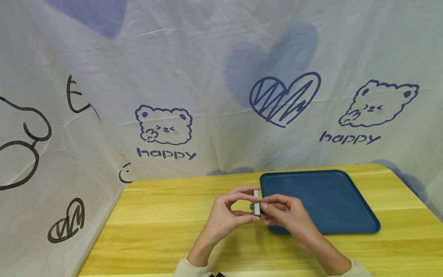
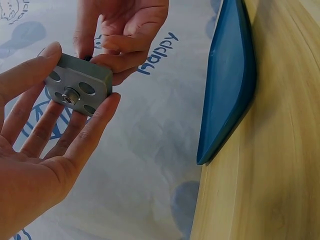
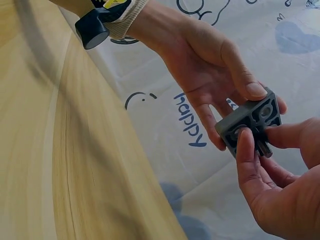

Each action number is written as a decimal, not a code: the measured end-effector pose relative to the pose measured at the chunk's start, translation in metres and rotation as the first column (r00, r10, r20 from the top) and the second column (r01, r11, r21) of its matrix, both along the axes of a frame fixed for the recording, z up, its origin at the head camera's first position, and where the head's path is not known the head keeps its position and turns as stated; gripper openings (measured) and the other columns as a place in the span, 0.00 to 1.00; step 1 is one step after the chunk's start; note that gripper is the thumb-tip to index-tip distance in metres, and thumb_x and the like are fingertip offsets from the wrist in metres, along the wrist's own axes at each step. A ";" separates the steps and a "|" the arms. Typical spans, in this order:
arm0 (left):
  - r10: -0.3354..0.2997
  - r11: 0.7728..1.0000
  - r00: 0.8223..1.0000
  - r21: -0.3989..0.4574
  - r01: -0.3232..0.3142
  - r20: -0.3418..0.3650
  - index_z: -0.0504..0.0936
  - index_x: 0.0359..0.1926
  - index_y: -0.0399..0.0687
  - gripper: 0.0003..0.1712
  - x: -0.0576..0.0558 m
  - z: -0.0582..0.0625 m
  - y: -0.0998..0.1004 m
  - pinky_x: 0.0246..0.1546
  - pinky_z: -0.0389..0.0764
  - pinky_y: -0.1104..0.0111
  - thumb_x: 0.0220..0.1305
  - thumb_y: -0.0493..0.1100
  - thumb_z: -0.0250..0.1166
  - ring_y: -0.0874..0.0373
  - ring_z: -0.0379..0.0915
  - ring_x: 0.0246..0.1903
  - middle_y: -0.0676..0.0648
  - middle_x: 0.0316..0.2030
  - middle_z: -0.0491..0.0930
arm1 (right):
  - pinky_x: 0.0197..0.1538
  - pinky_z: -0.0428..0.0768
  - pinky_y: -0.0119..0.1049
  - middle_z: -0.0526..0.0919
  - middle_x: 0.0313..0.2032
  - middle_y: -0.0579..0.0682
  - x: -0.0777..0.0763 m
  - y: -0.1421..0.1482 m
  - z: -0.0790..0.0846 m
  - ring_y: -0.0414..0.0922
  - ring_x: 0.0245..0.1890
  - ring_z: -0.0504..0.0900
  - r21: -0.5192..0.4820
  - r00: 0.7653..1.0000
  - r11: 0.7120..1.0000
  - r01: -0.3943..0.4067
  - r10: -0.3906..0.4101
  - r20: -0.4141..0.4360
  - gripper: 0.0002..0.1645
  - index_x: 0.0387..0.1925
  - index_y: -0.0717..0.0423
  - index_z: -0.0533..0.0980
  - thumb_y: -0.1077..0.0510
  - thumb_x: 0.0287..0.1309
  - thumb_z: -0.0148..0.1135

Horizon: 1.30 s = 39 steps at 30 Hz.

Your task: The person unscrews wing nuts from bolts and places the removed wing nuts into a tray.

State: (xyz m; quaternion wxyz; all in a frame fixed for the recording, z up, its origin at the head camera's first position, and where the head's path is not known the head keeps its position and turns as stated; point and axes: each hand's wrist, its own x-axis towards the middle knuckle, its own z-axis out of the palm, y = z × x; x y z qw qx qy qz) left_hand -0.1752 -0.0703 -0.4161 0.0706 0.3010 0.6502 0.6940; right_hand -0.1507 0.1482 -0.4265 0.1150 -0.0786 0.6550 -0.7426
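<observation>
My left hand holds a grey square block by its edges, thumb on one side and fingers on the other. In the left wrist view the block's flat face shows round holes and a silver bolt in its middle. Its other side, in the right wrist view, is ribbed and hollow, with a short metal shaft end sticking out. On that side my right hand pinches around the shaft with thumb and fingers. The fingertips partly hide a dark piece there. Both hands are above the table.
A blue rectangular tray lies on the yellow wood-grain table, right behind the right hand. A pale cloth printed with bears and hearts hangs along the back and left side of the table.
</observation>
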 end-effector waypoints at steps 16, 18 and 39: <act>0.023 1.000 0.999 0.008 -0.023 0.030 0.87 0.52 0.37 0.22 -0.001 0.001 -0.002 0.48 0.87 0.56 0.54 0.28 0.78 0.51 0.70 0.67 0.40 0.65 0.76 | 0.42 0.89 0.40 0.87 0.43 0.58 0.004 -0.006 0.003 0.46 0.40 0.89 0.198 0.940 0.965 0.174 -0.103 -0.325 0.11 0.46 0.64 0.82 0.63 0.64 0.71; 0.027 1.000 0.999 0.014 -0.027 0.017 0.87 0.52 0.37 0.22 -0.001 0.001 -0.002 0.50 0.87 0.56 0.54 0.28 0.78 0.51 0.69 0.68 0.40 0.65 0.77 | 0.43 0.89 0.38 0.87 0.43 0.54 0.005 -0.007 0.001 0.44 0.41 0.88 0.209 0.912 0.956 0.204 -0.108 -0.397 0.09 0.44 0.59 0.83 0.62 0.63 0.71; 0.031 0.998 0.999 0.063 -0.030 -0.017 0.85 0.53 0.33 0.23 -0.006 -0.001 -0.008 0.72 0.67 0.55 0.55 0.33 0.79 0.50 0.70 0.68 0.44 0.62 0.80 | 0.52 0.81 0.23 0.85 0.46 0.52 -0.002 -0.013 -0.017 0.50 0.43 0.86 0.202 0.315 0.865 0.459 0.054 -0.948 0.14 0.36 0.54 0.82 0.72 0.54 0.74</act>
